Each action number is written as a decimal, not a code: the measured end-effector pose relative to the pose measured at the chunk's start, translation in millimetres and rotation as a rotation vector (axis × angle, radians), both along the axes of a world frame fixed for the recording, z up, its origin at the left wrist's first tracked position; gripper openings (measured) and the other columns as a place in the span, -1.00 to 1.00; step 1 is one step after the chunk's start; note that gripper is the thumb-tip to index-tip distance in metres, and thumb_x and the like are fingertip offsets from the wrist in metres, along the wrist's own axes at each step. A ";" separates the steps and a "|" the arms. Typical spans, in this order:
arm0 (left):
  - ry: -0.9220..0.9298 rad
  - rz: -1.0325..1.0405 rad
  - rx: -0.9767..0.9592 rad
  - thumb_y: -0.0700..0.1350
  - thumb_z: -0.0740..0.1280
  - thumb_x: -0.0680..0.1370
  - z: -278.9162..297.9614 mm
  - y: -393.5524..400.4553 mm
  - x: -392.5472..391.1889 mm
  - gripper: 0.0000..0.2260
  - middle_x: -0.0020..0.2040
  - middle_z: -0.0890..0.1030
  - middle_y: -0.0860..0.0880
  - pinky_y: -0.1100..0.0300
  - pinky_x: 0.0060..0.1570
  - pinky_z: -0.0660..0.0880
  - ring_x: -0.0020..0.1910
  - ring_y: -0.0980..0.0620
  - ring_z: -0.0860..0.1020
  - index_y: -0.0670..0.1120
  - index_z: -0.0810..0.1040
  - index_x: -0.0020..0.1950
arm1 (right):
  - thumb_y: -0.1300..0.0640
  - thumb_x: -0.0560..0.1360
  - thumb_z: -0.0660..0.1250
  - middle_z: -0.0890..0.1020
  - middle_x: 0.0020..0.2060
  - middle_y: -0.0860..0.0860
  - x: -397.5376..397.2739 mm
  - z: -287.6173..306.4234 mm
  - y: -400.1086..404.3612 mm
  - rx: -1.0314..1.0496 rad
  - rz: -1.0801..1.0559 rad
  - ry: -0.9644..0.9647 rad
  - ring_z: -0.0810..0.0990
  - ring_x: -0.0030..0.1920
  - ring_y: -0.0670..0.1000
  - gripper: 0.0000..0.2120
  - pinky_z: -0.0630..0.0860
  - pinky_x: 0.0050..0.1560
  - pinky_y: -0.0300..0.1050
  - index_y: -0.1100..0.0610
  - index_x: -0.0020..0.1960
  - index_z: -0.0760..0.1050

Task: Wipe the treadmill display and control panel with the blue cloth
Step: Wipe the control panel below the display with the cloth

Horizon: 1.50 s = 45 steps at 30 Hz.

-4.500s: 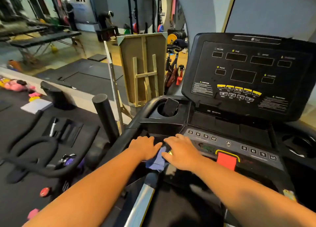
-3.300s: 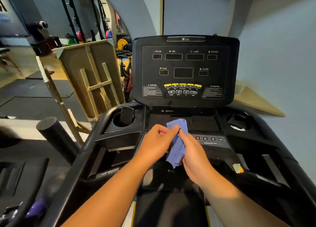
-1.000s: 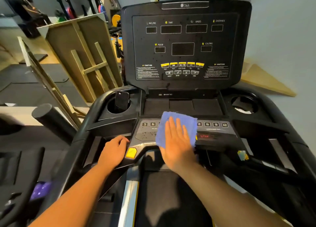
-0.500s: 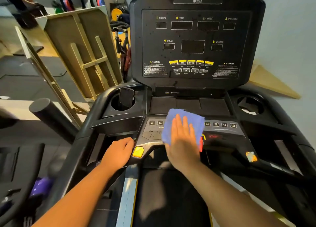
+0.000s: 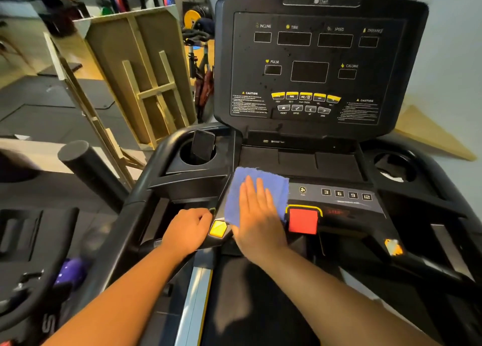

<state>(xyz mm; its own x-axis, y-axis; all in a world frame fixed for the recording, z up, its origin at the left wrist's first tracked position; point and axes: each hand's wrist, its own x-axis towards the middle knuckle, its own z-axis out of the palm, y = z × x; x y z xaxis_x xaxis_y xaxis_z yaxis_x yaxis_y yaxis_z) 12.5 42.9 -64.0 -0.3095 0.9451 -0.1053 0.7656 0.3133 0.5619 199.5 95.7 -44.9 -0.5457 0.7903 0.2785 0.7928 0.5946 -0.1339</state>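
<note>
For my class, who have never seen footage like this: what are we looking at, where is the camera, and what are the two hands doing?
The camera sits on the person's head, looking down at their own arms. In front is a treadmill: the upright dark display and, below it, the sloping control panel with number buttons and a red stop button. The right hand presses a blue cloth flat on the panel's left part. The left hand rests on the panel's edge beside a yellow button. A phone stands in the left cup holder.

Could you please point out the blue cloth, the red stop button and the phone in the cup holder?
blue cloth (image 5: 271,181): head view, upper right part, beyond the fingertips.
red stop button (image 5: 303,221): head view, middle of its face.
phone (image 5: 203,145): head view, its dark back.
</note>
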 end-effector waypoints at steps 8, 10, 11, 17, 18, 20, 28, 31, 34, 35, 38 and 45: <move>-0.014 0.002 -0.002 0.01 0.12 0.60 3.9 -0.3 0.4 -0.62 -0.37 0.61 -0.06 0.01 -0.31 0.47 -0.31 -0.09 0.59 -0.13 0.51 -0.31 | 0.15 0.36 0.46 0.28 0.56 0.15 74.7 -4.6 10.5 0.058 0.089 -0.023 0.23 0.56 0.19 -0.18 0.26 0.52 0.15 0.26 0.56 0.25; -0.005 0.000 -0.008 -0.04 0.14 0.63 1.9 0.6 0.3 -0.63 -0.36 0.60 -0.08 0.06 -0.33 0.41 -0.29 -0.12 0.59 -0.15 0.51 -0.31 | 0.04 0.39 0.49 0.32 0.52 0.22 37.9 0.3 18.5 -0.014 -0.095 -0.003 0.28 0.52 0.28 -0.18 0.29 0.49 0.18 0.30 0.54 0.26; 0.003 0.006 -0.012 -0.05 0.14 0.62 1.4 0.3 0.2 -0.64 -0.36 0.60 -0.09 0.06 -0.34 0.40 -0.29 -0.14 0.59 -0.15 0.50 -0.31 | 0.01 0.43 0.45 0.30 0.53 0.24 18.8 0.8 16.6 -0.038 -0.097 0.009 0.26 0.53 0.30 -0.20 0.28 0.49 0.21 0.30 0.54 0.24; 0.002 0.005 -0.007 0.00 0.09 0.57 6.8 -1.0 3.1 -0.63 -0.37 0.58 -0.11 -0.08 -0.31 0.47 -0.30 -0.15 0.57 -0.17 0.49 -0.30 | -0.01 0.47 0.37 0.14 0.61 0.13 40.7 -11.0 -8.3 -0.005 0.330 -0.119 0.10 0.60 0.17 -0.18 0.14 0.57 0.12 0.21 0.61 0.12; 0.001 0.005 -0.006 -0.01 0.10 0.57 7.0 -1.2 3.2 -0.64 -0.38 0.58 -0.11 -0.08 -0.31 0.47 -0.31 -0.15 0.57 -0.17 0.49 -0.30 | 0.01 0.47 0.34 0.12 0.62 0.11 53.9 -9.9 -9.5 -0.016 0.381 -0.145 0.08 0.61 0.14 -0.19 0.13 0.57 0.11 0.20 0.61 0.09; 0.000 0.006 -0.006 -0.01 0.10 0.58 6.2 -2.2 2.4 -0.63 -0.37 0.59 -0.10 -0.06 -0.30 0.48 -0.31 -0.14 0.58 -0.16 0.51 -0.30 | 0.01 0.49 0.31 0.11 0.62 0.10 65.1 -9.2 -4.0 -0.032 0.334 -0.153 0.08 0.61 0.14 -0.20 0.15 0.56 0.14 0.19 0.62 0.07; -0.009 0.013 -0.007 0.01 0.09 0.57 7.7 -1.4 4.0 -0.61 -0.38 0.58 -0.12 -0.12 -0.28 0.49 -0.29 -0.18 0.58 -0.16 0.51 -0.31 | -0.08 0.50 0.31 0.19 0.58 0.22 11.4 -3.0 1.3 0.021 0.212 -0.126 0.16 0.57 0.27 -0.22 0.17 0.54 0.19 0.26 0.59 0.15; -0.001 0.013 -0.014 0.03 0.06 0.54 7.0 -0.6 3.8 -0.62 -0.40 0.55 -0.10 -0.05 -0.29 0.48 -0.32 -0.14 0.55 -0.13 0.45 -0.36 | 0.01 0.48 0.20 0.14 0.61 0.12 47.5 -5.3 -11.8 -0.016 0.462 -0.183 0.11 0.60 0.17 -0.25 0.11 0.57 0.14 0.19 0.61 0.10; -0.004 0.010 -0.006 0.01 0.08 0.53 8.6 -0.7 4.1 -0.65 -0.42 0.52 -0.09 -0.01 -0.32 0.43 -0.36 -0.11 0.49 -0.10 0.39 -0.40 | 0.04 0.43 0.28 0.22 0.58 0.14 45.3 -0.3 8.1 -0.019 0.329 -0.167 0.21 0.57 0.19 -0.24 0.26 0.51 0.19 0.21 0.58 0.20; -0.005 0.012 -0.009 0.00 0.09 0.54 8.2 -0.6 3.2 -0.66 -0.41 0.53 -0.08 -0.01 -0.31 0.44 -0.35 -0.14 0.51 -0.10 0.40 -0.40 | 0.02 0.44 0.28 0.25 0.57 0.17 34.4 2.3 17.4 -0.009 0.209 -0.130 0.23 0.56 0.22 -0.26 0.28 0.50 0.22 0.24 0.56 0.23; -0.011 0.019 -0.016 -0.01 0.10 0.55 7.5 -1.0 2.5 -0.65 -0.40 0.56 -0.07 -0.03 -0.31 0.46 -0.32 -0.15 0.56 -0.11 0.44 -0.37 | -0.07 0.52 0.26 0.19 0.57 0.23 2.0 5.4 19.4 -0.007 0.052 -0.101 0.13 0.58 0.28 -0.26 0.08 0.55 0.19 0.27 0.58 0.17; -0.019 0.022 -0.005 0.03 0.08 0.54 6.4 -1.1 3.3 -0.62 -0.42 0.53 -0.08 -0.01 -0.32 0.45 -0.35 -0.16 0.51 -0.13 0.44 -0.37 | 0.07 0.41 0.30 0.15 0.61 0.09 47.7 -4.6 -8.8 -0.057 0.443 -0.182 0.11 0.60 0.13 -0.17 0.06 0.59 0.13 0.16 0.61 0.08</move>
<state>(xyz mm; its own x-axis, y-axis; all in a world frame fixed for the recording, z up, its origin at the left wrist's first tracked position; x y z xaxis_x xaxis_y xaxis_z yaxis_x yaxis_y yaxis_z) 15.8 41.8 -57.6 -0.3284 0.9374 -0.1157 0.7478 0.3329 0.5745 247.2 86.9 -49.4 -0.8693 0.4819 0.1101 0.4783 0.8762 -0.0587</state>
